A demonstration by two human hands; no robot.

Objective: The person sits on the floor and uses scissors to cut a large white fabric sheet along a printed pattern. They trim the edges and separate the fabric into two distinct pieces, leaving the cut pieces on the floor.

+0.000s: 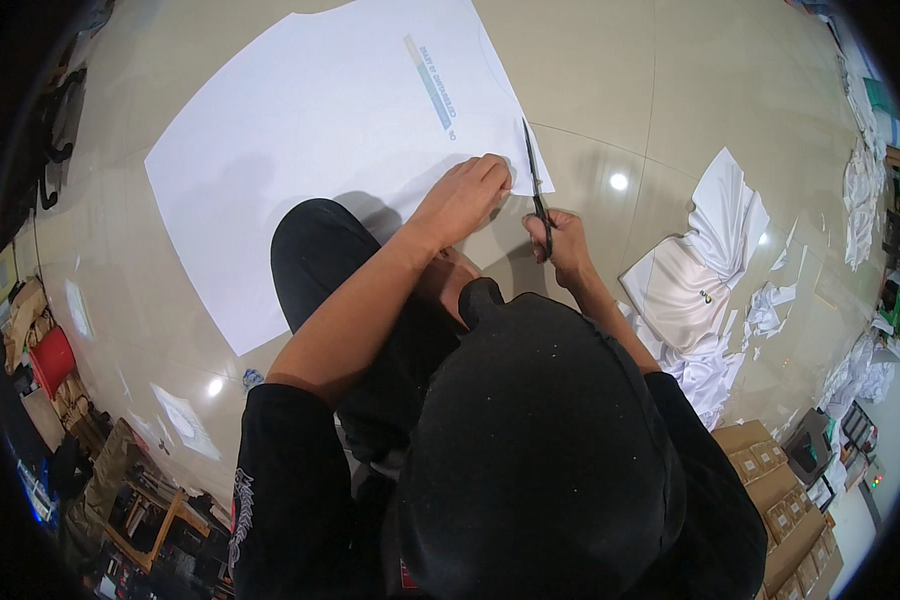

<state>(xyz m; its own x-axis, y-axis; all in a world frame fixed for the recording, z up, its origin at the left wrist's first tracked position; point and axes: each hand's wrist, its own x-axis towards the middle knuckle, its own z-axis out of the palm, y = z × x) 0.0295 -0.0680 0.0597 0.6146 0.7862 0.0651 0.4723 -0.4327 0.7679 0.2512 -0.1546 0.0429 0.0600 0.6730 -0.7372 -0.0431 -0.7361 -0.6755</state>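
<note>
From my remote seat I see a thin, smooth white sheet [300, 150] with a curved outer edge on the glossy beige tile floor [595, 90]. My right hand [562, 245] has its grip wrapped round slim black scissors [536, 187] at the sheet's corner; my left hand [467, 197] rests at its edge, grip unclear. Crumpled white cloth [718, 215] and cardboard boxes [732, 438], contents unclear, sit rightward.
</note>
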